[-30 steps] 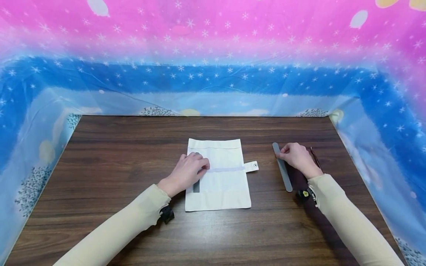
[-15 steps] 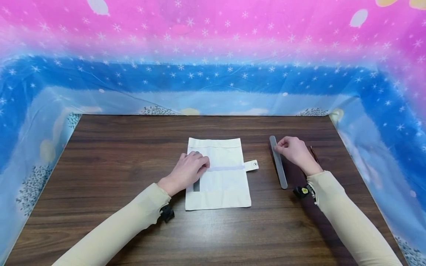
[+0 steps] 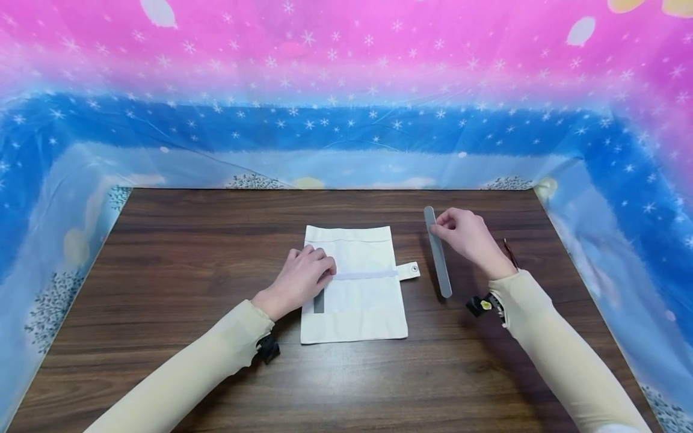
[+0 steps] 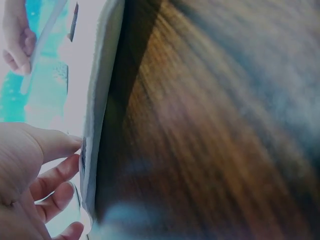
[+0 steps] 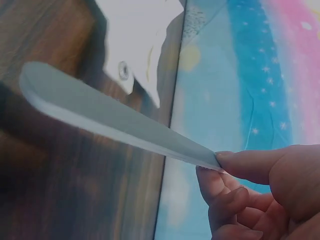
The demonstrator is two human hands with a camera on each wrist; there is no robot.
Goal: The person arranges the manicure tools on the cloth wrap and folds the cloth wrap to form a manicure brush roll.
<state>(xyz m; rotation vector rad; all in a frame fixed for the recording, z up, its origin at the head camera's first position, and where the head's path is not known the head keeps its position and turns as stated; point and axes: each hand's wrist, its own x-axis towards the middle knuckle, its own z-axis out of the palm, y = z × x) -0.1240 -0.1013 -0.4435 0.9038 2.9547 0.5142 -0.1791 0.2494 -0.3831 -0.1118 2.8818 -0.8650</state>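
A white fabric pouch [image 3: 360,300] lies spread flat mid-table, with a short snap strap [image 3: 408,271] at its right side. My left hand [image 3: 298,279] is at the pouch's upper left; in the left wrist view its thumb and bent fingers meet at the cloth, holding it. Partly under that hand, a dark grey strip [image 3: 319,302] shows in the pouch. To the right, my right hand [image 3: 462,231] pinches a long grey nail file [image 3: 440,258] between thumb and fingers near its far end. The right wrist view shows the file's [image 5: 110,112] rounded free end pointing away from the fingertips.
A thin dark brown stick-like thing [image 3: 511,252] lies on the table behind the right wrist. The brown wooden table [image 3: 206,240] is bordered at back and sides by a pink and blue snowflake cloth [image 3: 346,132].
My right hand has lifted the nail file and carried it left and toward the table's back, closer to the pouch. My left hand has stayed nearly in place.
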